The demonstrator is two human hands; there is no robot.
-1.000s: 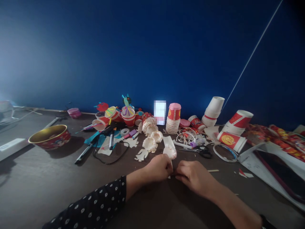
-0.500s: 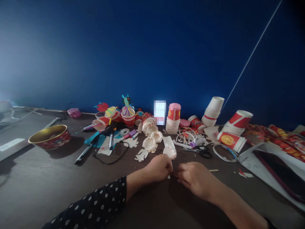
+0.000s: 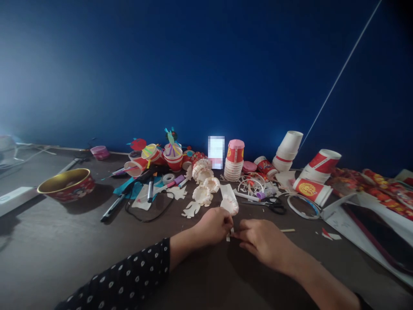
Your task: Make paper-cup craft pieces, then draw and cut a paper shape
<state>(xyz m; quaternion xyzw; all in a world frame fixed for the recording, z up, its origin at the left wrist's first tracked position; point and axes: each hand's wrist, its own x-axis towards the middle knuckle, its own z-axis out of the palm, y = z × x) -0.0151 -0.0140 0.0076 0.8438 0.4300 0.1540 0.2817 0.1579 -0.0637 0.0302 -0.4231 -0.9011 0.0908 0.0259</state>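
The left hand (image 3: 213, 226) curls over the bench (image 3: 193, 277), well short of the far edge by the blue wall (image 3: 206, 77), its fingers clenched and seeming to grasp a narrow white paper strip (image 3: 228, 237). The strip's lower end pokes out below the knuckles, midway between the bench's left and right edges. The right hand (image 3: 266, 241) comes in from the right, fingers bunched, their tips at or just beside that end; whether they grasp it I cannot tell. Just beyond the left knuckles lies a scalloped white paper cup base (image 3: 230, 206); whether the strip joins it is hidden by the hand.

For work this fine, it helps to let the left fingers act as the anchor, firm enough to stop the strip from turning but not so firm as to crease it. The right fingers do best with light, short movements near the anchored part, since thin paper probably buckles if pushed from its far end. Resting both wrists on the bench would steady the tips. Opening the left knuckles a little would bring the covered part into sight. The black-handled scissors (image 3: 278, 206), toward the far edge past the right hand, are best given room.
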